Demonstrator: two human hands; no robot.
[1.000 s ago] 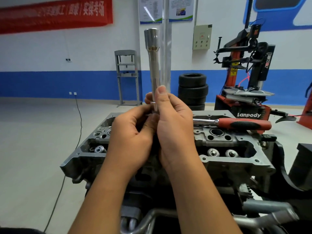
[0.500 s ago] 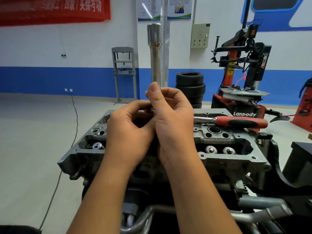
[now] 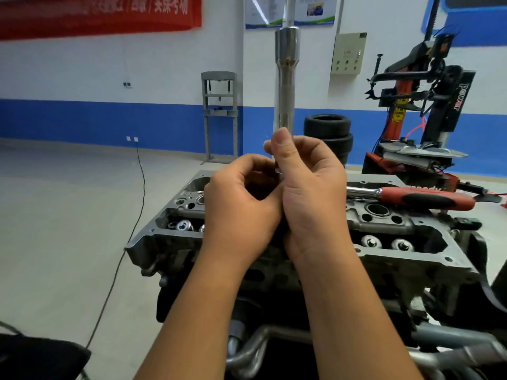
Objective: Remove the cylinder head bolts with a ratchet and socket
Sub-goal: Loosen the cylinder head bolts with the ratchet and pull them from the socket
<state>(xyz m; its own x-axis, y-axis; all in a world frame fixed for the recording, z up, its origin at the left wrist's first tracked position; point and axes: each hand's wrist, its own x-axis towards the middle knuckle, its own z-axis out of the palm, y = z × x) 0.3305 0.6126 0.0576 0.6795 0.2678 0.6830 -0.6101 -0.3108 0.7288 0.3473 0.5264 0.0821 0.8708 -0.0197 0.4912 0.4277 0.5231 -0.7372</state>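
A long chrome socket extension (image 3: 285,86) stands upright above the grey cylinder head (image 3: 411,250), its wide socket end on top. My right hand (image 3: 310,196) grips its lower end, thumb pressed along the shaft. My left hand (image 3: 241,204) is curled against the right one, fingertips at the bottom end of the tool; what they pinch is hidden. A ratchet with a red and black handle (image 3: 428,198) lies on the far side of the head, to the right of my hands. Valve springs (image 3: 384,242) show in the head's open wells.
A stack of black tyres (image 3: 329,133) stands behind the engine, a red tyre changer (image 3: 411,116) at the right. A grey press frame (image 3: 219,113) is at the blue-striped wall. A black cable (image 3: 131,234) runs across the floor on the left. Metal pipes (image 3: 252,349) lie below the engine.
The extension has stayed upright in both hands and sits slightly lower and more to the right in view. My fingers have shifted a little around its lower end. The ratchet has not moved.
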